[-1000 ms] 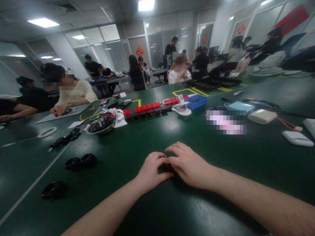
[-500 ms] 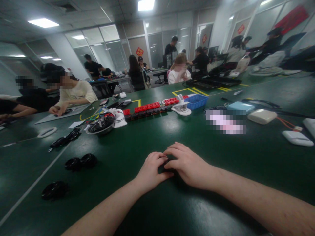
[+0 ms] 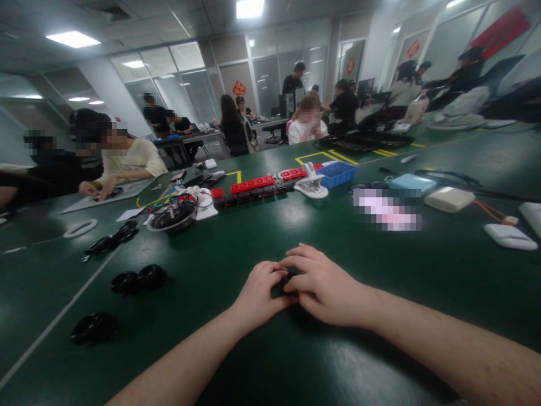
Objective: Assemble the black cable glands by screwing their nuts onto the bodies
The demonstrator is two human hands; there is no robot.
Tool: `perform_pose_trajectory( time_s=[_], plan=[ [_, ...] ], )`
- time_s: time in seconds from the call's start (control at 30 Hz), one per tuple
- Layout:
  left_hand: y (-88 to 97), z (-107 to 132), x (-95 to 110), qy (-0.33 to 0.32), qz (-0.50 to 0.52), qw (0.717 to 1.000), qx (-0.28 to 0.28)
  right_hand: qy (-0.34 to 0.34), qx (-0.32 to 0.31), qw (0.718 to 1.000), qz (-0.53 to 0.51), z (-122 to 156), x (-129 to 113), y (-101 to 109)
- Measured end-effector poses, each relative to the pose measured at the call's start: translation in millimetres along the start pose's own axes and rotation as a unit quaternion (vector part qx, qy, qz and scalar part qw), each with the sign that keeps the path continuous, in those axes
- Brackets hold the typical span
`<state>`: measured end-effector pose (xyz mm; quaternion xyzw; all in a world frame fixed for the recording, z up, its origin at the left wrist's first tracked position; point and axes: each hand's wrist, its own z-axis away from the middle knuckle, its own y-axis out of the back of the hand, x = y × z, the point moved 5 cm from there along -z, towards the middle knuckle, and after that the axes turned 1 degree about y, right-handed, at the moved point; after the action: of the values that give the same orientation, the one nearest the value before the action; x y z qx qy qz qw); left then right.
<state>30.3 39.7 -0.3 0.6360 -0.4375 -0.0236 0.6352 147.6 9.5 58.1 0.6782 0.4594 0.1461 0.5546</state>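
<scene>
My left hand [image 3: 260, 293] and my right hand [image 3: 323, 287] meet low over the green table [image 3: 203, 349], fingertips close together. Both are closed, fingers bent around a small dark thing [image 3: 291, 277]. Only a sliver of it shows between the fingers, too little to name. To the left lie a pair of coiled black cables [image 3: 138, 278], side by side, and one more black coil [image 3: 93, 327] nearer me. A longer black cable bundle [image 3: 112, 239] rests beyond them.
Further back stand a metal bowl [image 3: 171, 226] with dark cables, a red and black power strip [image 3: 252, 185], a white clip stand [image 3: 311, 186] and a blue bin [image 3: 337, 175]. At right are a white box [image 3: 449, 199] and a white case [image 3: 510, 237]. A co-worker [image 3: 127, 158] sits at left.
My right thumb has come into view, bent inward under the fingers toward the left thumb. Otherwise both hands stay almost in place.
</scene>
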Motion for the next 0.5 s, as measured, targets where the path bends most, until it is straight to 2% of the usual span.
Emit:
perform_pose_trajectory(
  time_s=[0.2,0.5],
  plan=[
    [-2.0,0.2,-1.8,-0.004,-0.001,1.000,0.005,-0.001,0.003,1.000,0.001,0.4,1.5,-2.1],
    [-0.5,-0.2,0.2,-0.001,-0.005,1.000,-0.002,-0.040,0.019,0.999,0.031,-0.2,8.8,-4.5]
  ],
)
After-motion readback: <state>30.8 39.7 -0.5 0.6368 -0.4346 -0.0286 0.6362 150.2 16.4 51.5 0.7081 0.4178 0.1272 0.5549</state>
